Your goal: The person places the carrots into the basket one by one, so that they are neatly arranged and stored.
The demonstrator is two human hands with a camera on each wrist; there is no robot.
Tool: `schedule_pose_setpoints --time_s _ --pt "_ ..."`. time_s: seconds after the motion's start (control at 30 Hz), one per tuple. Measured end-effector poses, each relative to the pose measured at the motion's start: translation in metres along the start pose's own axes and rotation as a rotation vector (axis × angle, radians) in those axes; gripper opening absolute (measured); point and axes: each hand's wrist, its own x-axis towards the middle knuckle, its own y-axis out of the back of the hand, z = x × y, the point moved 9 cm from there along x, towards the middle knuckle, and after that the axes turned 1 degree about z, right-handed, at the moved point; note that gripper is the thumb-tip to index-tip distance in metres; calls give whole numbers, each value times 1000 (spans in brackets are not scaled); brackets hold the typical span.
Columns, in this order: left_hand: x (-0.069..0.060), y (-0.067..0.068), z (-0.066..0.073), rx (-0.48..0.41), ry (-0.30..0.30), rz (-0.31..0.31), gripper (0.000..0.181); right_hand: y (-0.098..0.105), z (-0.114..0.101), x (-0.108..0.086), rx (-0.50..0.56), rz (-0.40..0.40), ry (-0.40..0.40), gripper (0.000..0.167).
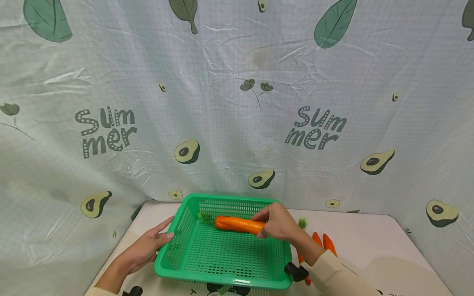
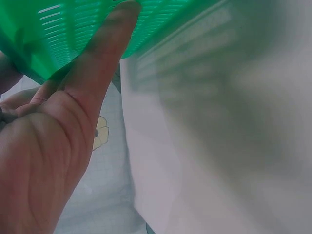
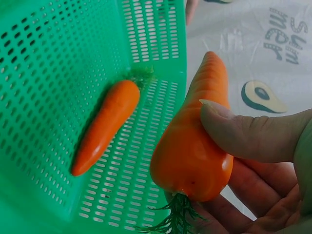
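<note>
A green plastic basket with slotted walls stands in front of me. My left hand holds its left side, thumb at the rim and fingers against the outer wall. With the thumb on top and fingers beneath, my right hand grips an orange carrot over the basket. That carrot's green tuft hangs at its thick end. Inside the basket lies another carrot, its leafy top near a corner; in the head view the two carrots overlap.
Several more carrots lie on the pale table right of the basket, partly hidden by the right forearm. A printed sheet with avocados and lettering hangs behind the table. Black straps sit around the wrists.
</note>
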Motion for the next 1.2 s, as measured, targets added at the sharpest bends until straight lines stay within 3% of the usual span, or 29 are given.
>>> schedule_pose_setpoints --time_s 0.4,1.2 --pt "-1 -1 0 2 1 8 76 -8 -4 7 6 -32 43 42" --pt "-2 1 1 11 3 24 76 -22 -1 27 24 -75 36 42"
